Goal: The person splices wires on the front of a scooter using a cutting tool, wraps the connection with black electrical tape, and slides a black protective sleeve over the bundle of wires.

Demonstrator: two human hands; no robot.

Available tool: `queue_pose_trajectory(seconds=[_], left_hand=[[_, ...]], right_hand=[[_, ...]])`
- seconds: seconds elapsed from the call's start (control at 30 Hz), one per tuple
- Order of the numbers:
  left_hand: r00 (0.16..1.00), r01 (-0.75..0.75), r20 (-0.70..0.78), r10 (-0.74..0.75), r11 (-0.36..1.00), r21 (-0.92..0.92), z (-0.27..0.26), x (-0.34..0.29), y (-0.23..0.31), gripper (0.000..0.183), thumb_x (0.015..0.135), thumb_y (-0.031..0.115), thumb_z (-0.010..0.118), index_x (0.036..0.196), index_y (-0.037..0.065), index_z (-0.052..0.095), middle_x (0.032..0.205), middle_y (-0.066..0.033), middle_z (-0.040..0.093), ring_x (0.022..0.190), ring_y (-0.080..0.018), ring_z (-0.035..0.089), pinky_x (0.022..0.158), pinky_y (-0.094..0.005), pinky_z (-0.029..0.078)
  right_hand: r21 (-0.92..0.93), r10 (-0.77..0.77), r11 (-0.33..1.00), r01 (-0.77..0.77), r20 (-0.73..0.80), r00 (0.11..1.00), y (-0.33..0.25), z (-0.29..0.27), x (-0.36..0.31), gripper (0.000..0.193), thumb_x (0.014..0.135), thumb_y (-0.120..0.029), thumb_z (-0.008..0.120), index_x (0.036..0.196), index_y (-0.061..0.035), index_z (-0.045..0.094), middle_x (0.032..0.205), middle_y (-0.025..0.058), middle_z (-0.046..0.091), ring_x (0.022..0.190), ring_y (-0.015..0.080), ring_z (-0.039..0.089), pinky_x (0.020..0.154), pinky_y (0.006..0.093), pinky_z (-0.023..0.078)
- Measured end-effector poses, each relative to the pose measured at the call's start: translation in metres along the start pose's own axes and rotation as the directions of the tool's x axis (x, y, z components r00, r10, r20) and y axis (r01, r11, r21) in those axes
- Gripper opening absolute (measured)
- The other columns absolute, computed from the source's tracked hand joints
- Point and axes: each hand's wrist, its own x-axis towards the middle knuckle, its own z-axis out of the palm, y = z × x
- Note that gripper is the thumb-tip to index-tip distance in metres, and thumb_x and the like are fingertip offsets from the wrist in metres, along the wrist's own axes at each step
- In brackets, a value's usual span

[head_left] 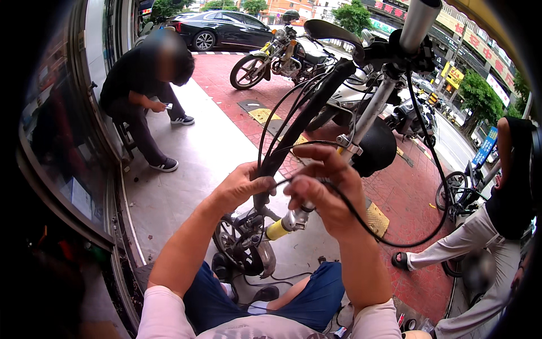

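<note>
A partly assembled or folded bicycle stands upright before me, with a silver tube [374, 107], a yellow-banded tube [277, 230] and a small wheel [224, 240]. My left hand [243, 186] is closed at the lower part of a thick black sleeve [302, 121], its thumb pressing on a thin black cable. The same black cable [395, 244] runs through my right hand [327, 189], whose fingers are curled and slightly blurred. From there it loops out to the right and up toward the clamp area [403, 53]. Several thinner cables [265, 133] arch beside the sleeve.
A seated person [141, 85] is at the left by a glass door [68, 130]; another person [508, 186] stands at the right. Motorcycles [282, 59] and a black car [223, 29] are parked beyond. Cables [271, 282] lie near my feet, with small items [410, 324] at lower right.
</note>
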Motion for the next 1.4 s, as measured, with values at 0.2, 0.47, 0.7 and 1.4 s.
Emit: queue_pose_trajectory(seconds=[0.2, 0.47, 0.7, 1.4], left_hand=[[0.975, -0.200, 0.015, 0.220, 0.911, -0.361, 0.011, -0.011, -0.036, 0.052, 0.101, 0.044, 0.067, 0.126, -0.002, 0.066, 0.100, -0.0090, 0.072, 0.088, -0.0122, 0.062, 0.079, -0.0265, 0.049], [0.859, -0.267, -0.451, 0.243, 0.964, 0.009, 0.004, -0.022, -0.044, 0.035, 0.102, 0.036, 0.071, 0.098, 0.002, 0.068, 0.076, -0.0009, 0.069, 0.066, -0.0040, 0.056, 0.060, -0.0216, 0.044], [0.675, -0.141, -0.639, 0.368, 0.915, 0.378, 0.004, -0.021, -0.040, 0.038, 0.095, 0.030, 0.078, 0.076, 0.000, 0.065, 0.060, -0.0036, 0.063, 0.056, -0.0072, 0.052, 0.051, -0.0288, 0.041], [0.652, -0.069, -0.511, 0.560, 0.715, 0.696, 0.004, -0.014, 0.002, 0.011, 0.091, -0.001, 0.057, 0.100, -0.005, 0.063, 0.079, -0.0115, 0.071, 0.066, -0.0153, 0.066, 0.060, -0.0332, 0.052]], right_hand=[[0.035, 0.062, 0.998, -0.057, -0.153, 0.986, 0.006, -0.011, 0.051, 0.031, 0.096, -0.018, 0.076, 0.118, 0.0023, 0.066, 0.098, 0.0137, 0.076, 0.083, 0.0186, 0.075, 0.076, 0.0302, 0.061], [-0.539, -0.169, 0.842, 0.007, -0.251, 0.953, 0.053, 0.004, 0.066, 0.041, 0.093, -0.038, 0.080, 0.099, 0.0016, 0.075, 0.086, 0.0066, 0.074, 0.081, 0.0112, 0.066, 0.074, 0.0286, 0.051], [-0.319, 0.020, 0.942, -0.102, -0.249, 0.968, 0.085, 0.024, 0.149, 0.051, 0.089, -0.029, 0.083, 0.120, 0.0065, 0.063, 0.089, 0.0101, 0.071, 0.075, 0.0161, 0.069, 0.067, 0.0284, 0.055], [-0.309, -0.413, 0.901, 0.305, -0.396, 0.820, 0.103, 0.049, 0.159, 0.022, 0.097, -0.020, 0.072, 0.090, 0.0012, 0.070, 0.068, 0.0049, 0.067, 0.061, 0.0117, 0.058, 0.057, 0.0309, 0.046]])
